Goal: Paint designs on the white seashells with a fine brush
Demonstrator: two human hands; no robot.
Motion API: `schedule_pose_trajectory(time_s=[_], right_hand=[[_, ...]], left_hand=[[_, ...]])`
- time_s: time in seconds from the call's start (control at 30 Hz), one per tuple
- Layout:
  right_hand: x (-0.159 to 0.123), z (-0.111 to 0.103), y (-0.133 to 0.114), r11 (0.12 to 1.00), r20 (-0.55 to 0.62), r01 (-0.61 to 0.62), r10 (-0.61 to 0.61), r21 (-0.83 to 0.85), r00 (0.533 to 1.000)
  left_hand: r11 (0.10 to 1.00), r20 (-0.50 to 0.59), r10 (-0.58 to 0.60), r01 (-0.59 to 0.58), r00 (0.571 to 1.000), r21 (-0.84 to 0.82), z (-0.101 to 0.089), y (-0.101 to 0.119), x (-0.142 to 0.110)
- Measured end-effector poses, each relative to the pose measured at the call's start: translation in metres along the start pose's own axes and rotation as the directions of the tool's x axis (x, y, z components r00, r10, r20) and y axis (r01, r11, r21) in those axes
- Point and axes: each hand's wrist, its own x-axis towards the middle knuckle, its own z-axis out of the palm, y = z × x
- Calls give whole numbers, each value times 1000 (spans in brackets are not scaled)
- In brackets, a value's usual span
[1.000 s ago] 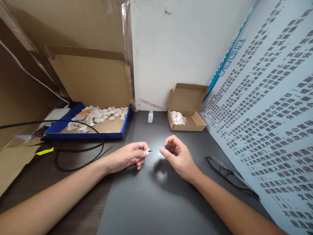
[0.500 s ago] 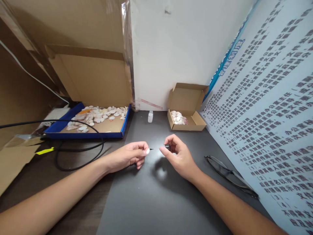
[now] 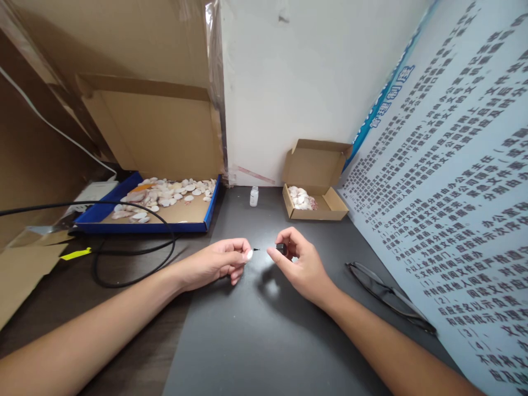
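My left hand (image 3: 225,260) pinches a small white shell (image 3: 249,254) between thumb and fingertips, above the dark table mat. My right hand (image 3: 300,263) grips the black cap of a brush (image 3: 281,248) by thumb and fingers. Pointing left toward the shell, the brush's dark tip sits just right of it; whether the two touch I cannot tell. Behind the hands a small white bottle (image 3: 253,198) stands upright without a cap on its neck.
On the left is a blue-edged cardboard box (image 3: 142,227) of shells, with a looping black cable (image 3: 124,204). A smaller open carton (image 3: 315,214) with shells stands at the back right. Glasses (image 3: 390,297) lie right of my right hand, beside the printed poster (image 3: 445,181).
The right hand's fingers and the brush cap have shifted slightly, showing more of the cap. The brush tip is a touch higher and further left. The left hand and shell look almost still.
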Motion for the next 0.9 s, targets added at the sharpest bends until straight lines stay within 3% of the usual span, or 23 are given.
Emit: schedule_pose_trajectory(time_s=[0.17,0.33,0.47,0.6,0.77,0.9], right_hand=[[0,0,0,998,45,11,-14,63,999],[1,0,0,1000,-9,-12,12,17,1000],[2,1,0,998,53,-6,3,59,999],[3,1,0,999,-18,-27,27,-18,999],[2,1,1,999,40,0,-2,45,999],[2,1,2,999,-21,-5,4,-34,1000]], left_hand=[[1000,-4,0,0,1000,-6,0,0,1],[1000,-18,3,-3,1000,1,0,-1,1],[1000,-52,2,-2,999,-6,0,-2,1],[1000,-69,4,-4,998,-7,0,-2,1],[1000,-83,8,-9,996,-9,2,-1,1],[1000,-100,13,-14,995,-17,1,-1,1]])
